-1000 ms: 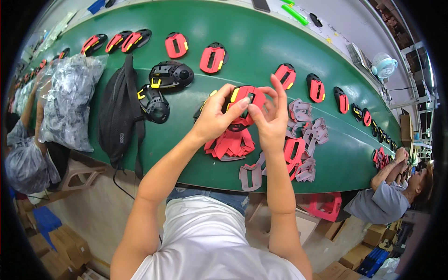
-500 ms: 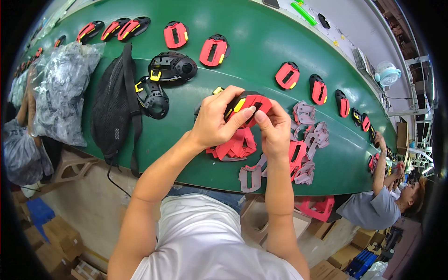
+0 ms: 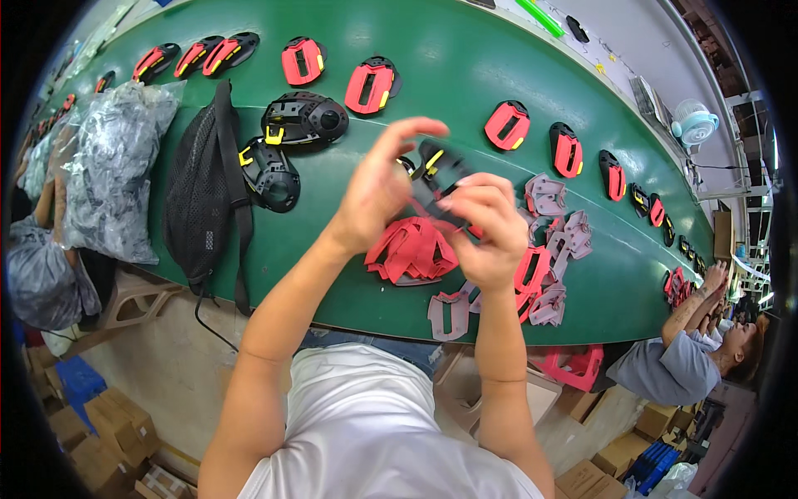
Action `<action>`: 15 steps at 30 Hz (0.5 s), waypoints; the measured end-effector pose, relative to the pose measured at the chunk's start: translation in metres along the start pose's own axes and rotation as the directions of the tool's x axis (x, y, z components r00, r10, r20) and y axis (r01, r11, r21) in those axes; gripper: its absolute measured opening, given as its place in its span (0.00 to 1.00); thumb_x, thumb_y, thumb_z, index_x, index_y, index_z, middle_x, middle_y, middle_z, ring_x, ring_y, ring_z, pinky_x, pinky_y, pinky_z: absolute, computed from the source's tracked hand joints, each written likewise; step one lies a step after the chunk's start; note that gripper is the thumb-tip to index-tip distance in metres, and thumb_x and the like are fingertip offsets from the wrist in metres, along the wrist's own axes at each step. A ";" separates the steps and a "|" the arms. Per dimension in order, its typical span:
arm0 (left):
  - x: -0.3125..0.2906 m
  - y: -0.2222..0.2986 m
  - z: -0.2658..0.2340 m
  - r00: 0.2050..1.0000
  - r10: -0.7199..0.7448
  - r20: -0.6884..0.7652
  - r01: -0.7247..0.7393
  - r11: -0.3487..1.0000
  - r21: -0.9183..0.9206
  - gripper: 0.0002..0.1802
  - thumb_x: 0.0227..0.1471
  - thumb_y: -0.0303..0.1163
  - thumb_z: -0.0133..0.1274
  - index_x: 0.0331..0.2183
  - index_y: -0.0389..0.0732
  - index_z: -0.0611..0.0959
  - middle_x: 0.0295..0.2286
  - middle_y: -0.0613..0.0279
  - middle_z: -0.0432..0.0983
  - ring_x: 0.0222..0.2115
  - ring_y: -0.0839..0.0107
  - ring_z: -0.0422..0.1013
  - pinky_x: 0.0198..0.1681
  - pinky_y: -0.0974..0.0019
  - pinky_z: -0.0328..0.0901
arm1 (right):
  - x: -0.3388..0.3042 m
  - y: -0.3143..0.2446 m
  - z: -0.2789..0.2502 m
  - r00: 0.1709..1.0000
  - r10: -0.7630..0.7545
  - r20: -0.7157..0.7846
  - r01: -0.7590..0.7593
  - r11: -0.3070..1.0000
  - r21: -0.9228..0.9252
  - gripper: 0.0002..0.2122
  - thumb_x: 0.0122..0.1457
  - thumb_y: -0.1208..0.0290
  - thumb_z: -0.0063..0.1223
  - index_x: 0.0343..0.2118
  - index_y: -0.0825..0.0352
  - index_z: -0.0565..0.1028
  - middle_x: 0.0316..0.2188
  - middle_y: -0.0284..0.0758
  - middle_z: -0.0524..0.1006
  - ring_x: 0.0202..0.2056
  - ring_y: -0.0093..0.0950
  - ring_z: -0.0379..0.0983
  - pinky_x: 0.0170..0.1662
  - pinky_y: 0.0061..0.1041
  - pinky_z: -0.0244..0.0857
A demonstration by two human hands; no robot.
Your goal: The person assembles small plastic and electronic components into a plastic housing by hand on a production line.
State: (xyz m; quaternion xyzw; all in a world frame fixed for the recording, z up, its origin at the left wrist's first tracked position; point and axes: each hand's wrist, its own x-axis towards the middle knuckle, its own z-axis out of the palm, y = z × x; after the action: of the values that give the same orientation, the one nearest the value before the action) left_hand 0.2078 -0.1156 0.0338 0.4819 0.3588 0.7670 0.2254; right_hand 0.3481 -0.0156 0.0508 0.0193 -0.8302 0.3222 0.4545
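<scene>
Above the table, my right hand [image 3: 489, 231] grips a black plastic shell [image 3: 445, 169] with a yellow clip, its thumb and fingers closed on the lower edge. The shell is tilted, with its black side up. My left hand [image 3: 372, 193] is just left of the shell, slightly blurred, its fingers curved and apart with nothing in them. Beneath my hands lies a pile of red plastic covers [image 3: 413, 252]. To the right of it are several greyish-pink covers [image 3: 544, 195] and more red covers [image 3: 532, 270].
Red-and-black assembled shells [image 3: 371, 86] are spaced along the far side of the green table [image 3: 432, 50]. Left of me lie two black shells [image 3: 307, 119], a black mesh bag [image 3: 199, 187] with a strap, and a clear plastic bag [image 3: 116, 166]. A co-worker [image 3: 677, 366] sits at the right.
The shell has turned over from its red face to its black side. My left hand has come off it and its fingers have spread. My right hand keeps hold.
</scene>
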 end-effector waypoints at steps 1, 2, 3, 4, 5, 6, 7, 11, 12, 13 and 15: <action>0.006 0.009 -0.005 0.991 -0.093 -0.097 0.110 0.977 0.185 0.40 0.54 0.60 0.36 0.52 0.32 0.61 0.51 0.52 0.59 0.50 0.64 0.61 0.52 0.62 0.58 | 0.005 -0.006 -0.002 0.998 -0.050 0.033 0.055 0.988 -0.141 0.15 0.31 0.80 0.59 0.28 0.59 0.80 0.34 0.30 0.76 0.42 0.33 0.67 0.49 0.37 0.57; 0.005 0.011 -0.004 0.960 -0.205 -0.188 0.226 0.969 0.096 0.39 0.55 0.60 0.35 0.52 0.33 0.63 0.49 0.53 0.63 0.48 0.65 0.64 0.52 0.63 0.59 | 0.008 -0.013 -0.004 0.993 -0.097 0.072 0.113 0.954 -0.277 0.15 0.30 0.79 0.57 0.25 0.54 0.81 0.38 0.27 0.75 0.48 0.35 0.65 0.56 0.44 0.50; 0.004 0.008 -0.007 0.918 -0.367 -0.152 0.349 0.928 -0.132 0.38 0.56 0.59 0.34 0.51 0.33 0.65 0.46 0.54 0.66 0.45 0.67 0.66 0.49 0.64 0.62 | 0.007 -0.011 -0.003 0.990 -0.095 0.106 0.119 0.962 -0.246 0.15 0.31 0.79 0.57 0.26 0.53 0.81 0.40 0.29 0.74 0.52 0.37 0.62 0.57 0.44 0.49; 0.006 0.007 -0.007 0.859 -0.507 -0.070 0.455 0.819 -0.348 0.37 0.57 0.59 0.32 0.50 0.34 0.67 0.43 0.55 0.70 0.42 0.69 0.69 0.46 0.65 0.64 | 0.004 -0.007 -0.003 0.986 -0.095 0.138 0.125 0.967 -0.224 0.15 0.32 0.79 0.56 0.26 0.53 0.81 0.43 0.30 0.73 0.55 0.39 0.59 0.58 0.43 0.47; 0.005 0.009 -0.006 0.844 -0.536 -0.028 0.494 0.796 -0.350 0.34 0.58 0.56 0.33 0.47 0.34 0.70 0.39 0.58 0.72 0.36 0.73 0.70 0.38 0.69 0.66 | 0.001 -0.005 0.000 0.989 -0.062 0.134 0.085 0.981 -0.174 0.15 0.33 0.80 0.55 0.26 0.53 0.81 0.47 0.32 0.71 0.57 0.44 0.55 0.59 0.44 0.47; 0.005 0.010 -0.004 0.825 -0.565 0.015 0.534 0.770 -0.350 0.30 0.59 0.54 0.34 0.45 0.35 0.73 0.34 0.61 0.75 0.29 0.77 0.72 0.31 0.74 0.68 | 0.002 0.001 0.000 0.980 -0.097 0.173 0.123 0.982 -0.145 0.16 0.33 0.82 0.53 0.27 0.54 0.81 0.49 0.36 0.69 0.58 0.46 0.53 0.59 0.43 0.49; 0.004 0.014 -0.002 0.857 -0.510 -0.071 0.493 0.852 -0.175 0.26 0.58 0.50 0.40 0.42 0.35 0.75 0.30 0.63 0.74 0.27 0.79 0.70 0.29 0.75 0.67 | 0.003 -0.001 0.001 0.984 -0.080 0.158 0.102 0.986 -0.135 0.17 0.33 0.83 0.52 0.28 0.56 0.81 0.50 0.39 0.68 0.58 0.46 0.53 0.59 0.42 0.50; 0.004 0.018 0.006 0.844 -0.470 -0.259 0.452 0.883 -0.128 0.18 0.56 0.42 0.48 0.37 0.36 0.78 0.24 0.67 0.72 0.22 0.85 0.66 0.19 0.79 0.61 | 0.006 -0.014 0.020 0.966 0.254 -0.049 -0.219 0.904 0.368 0.22 0.45 0.83 0.49 0.47 0.70 0.68 0.51 0.46 0.63 0.53 0.39 0.61 0.54 0.35 0.58; 0.004 0.017 0.008 0.852 -0.429 -0.299 0.419 0.902 -0.102 0.18 0.56 0.42 0.48 0.37 0.36 0.78 0.24 0.68 0.71 0.21 0.85 0.66 0.19 0.79 0.60 | 0.004 -0.018 0.025 0.906 0.419 -0.062 -0.314 0.763 0.565 0.22 0.49 0.82 0.49 0.49 0.73 0.64 0.49 0.45 0.65 0.51 0.34 0.64 0.53 0.32 0.60; 0.004 0.017 0.007 0.852 -0.430 -0.298 0.419 0.902 -0.103 0.18 0.56 0.42 0.48 0.37 0.36 0.78 0.24 0.68 0.71 0.21 0.85 0.66 0.19 0.79 0.60 | 0.002 -0.015 0.025 0.906 0.420 -0.063 -0.315 0.763 0.564 0.22 0.49 0.82 0.49 0.49 0.73 0.64 0.49 0.45 0.65 0.51 0.34 0.64 0.53 0.32 0.60; 0.003 0.016 0.005 0.838 -0.491 -0.240 0.445 0.868 -0.222 0.18 0.55 0.43 0.50 0.35 0.36 0.77 0.24 0.67 0.71 0.22 0.84 0.67 0.21 0.79 0.62 | -0.007 -0.004 0.028 0.714 0.655 0.247 -0.643 0.474 0.601 0.20 0.52 0.79 0.52 0.48 0.74 0.61 0.45 0.40 0.68 0.46 0.26 0.67 0.50 0.26 0.62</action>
State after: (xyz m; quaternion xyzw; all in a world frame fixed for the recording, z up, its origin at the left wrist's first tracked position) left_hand 0.2114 -0.1225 0.0494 0.2428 0.4330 0.7762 0.3887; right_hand 0.3328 -0.0359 0.0366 -0.1426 -0.6045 0.7362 0.2689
